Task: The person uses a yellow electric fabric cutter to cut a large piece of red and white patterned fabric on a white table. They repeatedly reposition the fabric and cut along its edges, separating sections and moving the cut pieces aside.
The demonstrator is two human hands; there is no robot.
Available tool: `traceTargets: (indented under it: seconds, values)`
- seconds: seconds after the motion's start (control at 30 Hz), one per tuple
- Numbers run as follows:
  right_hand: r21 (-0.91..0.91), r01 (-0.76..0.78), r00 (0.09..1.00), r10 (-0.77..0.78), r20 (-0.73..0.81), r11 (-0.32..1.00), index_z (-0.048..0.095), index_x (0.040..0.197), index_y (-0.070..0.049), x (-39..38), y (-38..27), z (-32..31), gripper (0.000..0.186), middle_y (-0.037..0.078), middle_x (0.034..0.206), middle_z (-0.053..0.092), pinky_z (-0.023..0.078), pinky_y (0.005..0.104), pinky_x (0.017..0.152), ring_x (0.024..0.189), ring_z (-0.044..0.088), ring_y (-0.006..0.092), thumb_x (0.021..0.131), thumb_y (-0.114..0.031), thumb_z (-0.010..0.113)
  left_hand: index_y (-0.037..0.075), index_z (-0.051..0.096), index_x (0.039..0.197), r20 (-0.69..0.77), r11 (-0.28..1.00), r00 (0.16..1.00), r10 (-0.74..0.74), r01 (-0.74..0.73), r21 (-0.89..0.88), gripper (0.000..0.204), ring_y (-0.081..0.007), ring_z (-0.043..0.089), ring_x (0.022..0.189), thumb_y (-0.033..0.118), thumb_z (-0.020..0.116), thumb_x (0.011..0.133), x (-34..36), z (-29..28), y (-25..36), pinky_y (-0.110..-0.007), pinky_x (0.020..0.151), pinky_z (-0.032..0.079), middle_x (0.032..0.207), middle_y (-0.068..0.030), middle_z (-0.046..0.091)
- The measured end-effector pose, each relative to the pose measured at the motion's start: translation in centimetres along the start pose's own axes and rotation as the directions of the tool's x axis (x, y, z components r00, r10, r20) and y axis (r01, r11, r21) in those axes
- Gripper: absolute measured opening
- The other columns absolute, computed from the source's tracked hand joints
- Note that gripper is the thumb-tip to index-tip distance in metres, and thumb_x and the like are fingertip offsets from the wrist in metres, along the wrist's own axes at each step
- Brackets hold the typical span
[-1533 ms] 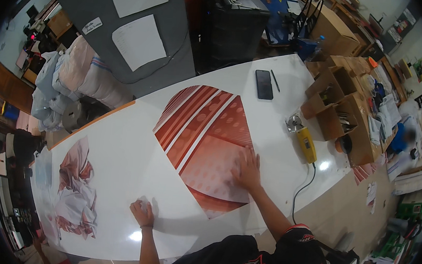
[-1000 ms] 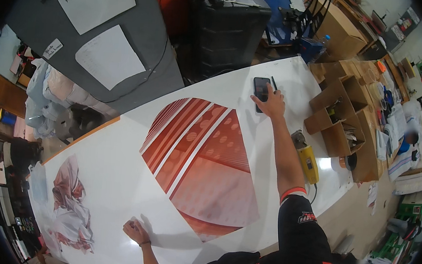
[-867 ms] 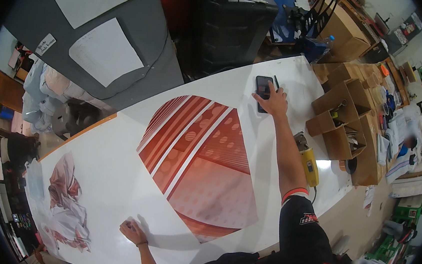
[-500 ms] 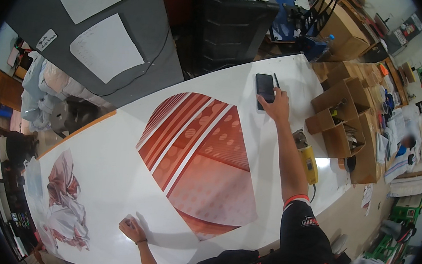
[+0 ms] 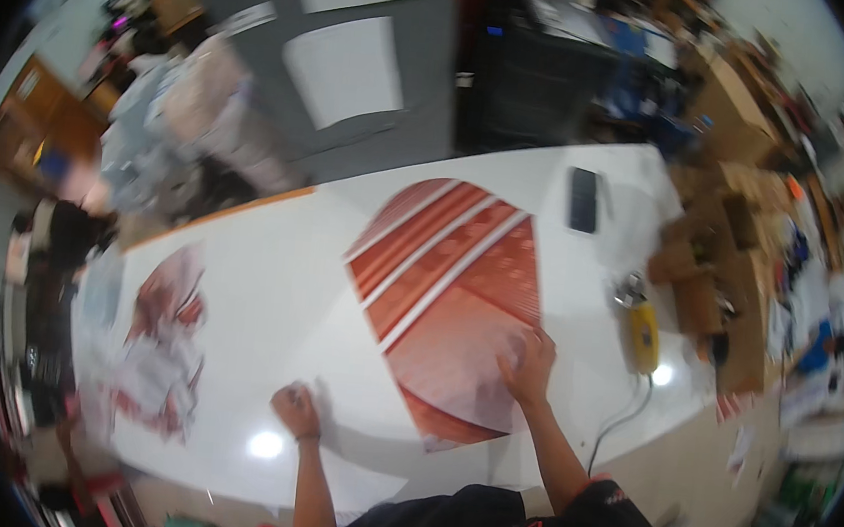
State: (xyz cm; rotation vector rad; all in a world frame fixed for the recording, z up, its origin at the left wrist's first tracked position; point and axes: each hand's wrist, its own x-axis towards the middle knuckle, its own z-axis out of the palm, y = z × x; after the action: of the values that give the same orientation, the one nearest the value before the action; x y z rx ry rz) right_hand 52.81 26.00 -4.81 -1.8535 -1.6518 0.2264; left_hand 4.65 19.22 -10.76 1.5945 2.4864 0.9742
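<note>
Head view: both your hands flat on the printed sheet

Head view, blurry from motion, so fine detail is lost. Biggest thing is the white table (image 5: 269, 290), running from the left edge up to the far right corner. On it lies the large white sheet with the red striped print (image 5: 454, 296); the print is a wedge shape, stripes at its far side, plainer red toward you. Further left on the table sits a second print, red and white (image 5: 159, 341), well apart from the striped one.

Your right hand (image 5: 529, 361) rests on the near right part of the red striped print, palm down, fingers loosely spread, holding nothing. Your left hand (image 5: 296, 410) is on the bare white sheet left of the print, near the table's front edge; it looks half curled, but blur means I cannot tell if it pinches anything.

A yellow power tool (image 5: 642, 333) lies right of your right hand, near but not touching, its cord trailing off the front edge. A dark phone (image 5: 583, 199) lies at the far side of the table, just beyond the print's far right corner. Cardboard boxes (image 5: 712, 279) stand past the table's right edge.
</note>
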Motion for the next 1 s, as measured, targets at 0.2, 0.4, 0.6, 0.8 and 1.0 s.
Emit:
traceTargets:
  seconds: [0.2, 0.4, 0.6, 0.8, 1.0]
  values:
    - [0.036, 0.209, 0.965, -0.212, 0.154, 0.977, 0.054, 0.139, -0.001, -8.0, -6.5, 1.8, 0.068, 0.029, 0.142, 0.050, 0.036, 0.0624, 0.112, 0.136, 0.043, 0.0490, 0.085, -0.034, 0.079, 0.007, 0.065, 0.091, -0.121, 0.988, 0.984, 0.128, -0.137, -0.065, 0.024, -0.0311, 0.057, 0.086, 0.027, 0.077, 0.092, 1.5, -1.7, -0.2, -0.047, 0.083, 0.044, 0.085, -0.0103, 0.062]
    - [0.060, 0.247, 0.942, -0.254, 0.219, 0.967, 0.054, 0.140, 0.000, -12.3, -10.3, 1.6, 0.067, 0.029, 0.144, 0.047, 0.036, 0.0628, 0.112, 0.135, 0.044, 0.0505, 0.089, -0.037, 0.077, 0.003, 0.072, 0.104, -0.004, 0.962, 0.997, -0.075, 0.071, -0.264, 0.022, -0.0283, 0.065, 0.091, 0.020, 0.078, 0.091, 4.6, -5.6, -3.2, -0.042, 0.083, 0.053, 0.093, -0.0118, 0.070]
    - [0.046, 0.245, 0.928, -0.248, 0.277, 0.968, 0.056, 0.137, 0.001, -14.5, -14.7, 2.6, 0.062, 0.028, 0.140, 0.050, 0.038, 0.0612, 0.111, 0.132, 0.046, 0.0481, 0.089, -0.030, 0.079, 0.001, 0.068, 0.113, -0.561, 0.966, 0.787, -0.259, 0.223, -0.133, 0.038, -0.0331, 0.063, 0.100, 0.021, 0.082, 0.084, 12.2, -11.7, -18.6, -0.045, 0.091, 0.051, 0.106, -0.0161, 0.069]
    - [0.156, 0.308, 0.894, -0.342, 0.290, 0.938, 0.059, 0.131, 0.000, -15.9, -19.9, 5.0, 0.050, 0.022, 0.128, 0.060, 0.043, 0.0519, 0.108, 0.126, 0.054, 0.0421, 0.088, -0.019, 0.079, -0.003, 0.066, 0.122, -0.707, 0.746, 0.505, -0.495, 0.664, -0.048, 0.051, -0.0388, 0.063, 0.110, 0.031, 0.079, 0.087, 19.3, -18.0, -28.1, -0.047, 0.097, 0.050, 0.112, -0.0203, 0.068]
    - [0.265, 0.408, 0.815, -0.479, 0.326, 0.874, 0.065, 0.118, 0.000, -16.0, -29.0, 7.9, 0.036, 0.019, 0.116, 0.067, 0.050, 0.0482, 0.099, 0.114, 0.062, 0.0391, 0.088, -0.014, 0.079, 0.002, 0.074, 0.111, -0.653, 0.896, 0.646, -0.396, 0.428, -0.121, 0.026, -0.0336, 0.067, 0.084, 0.024, 0.070, 0.098, 18.8, -22.3, -31.7, -0.043, 0.076, 0.055, 0.090, -0.0156, 0.070]
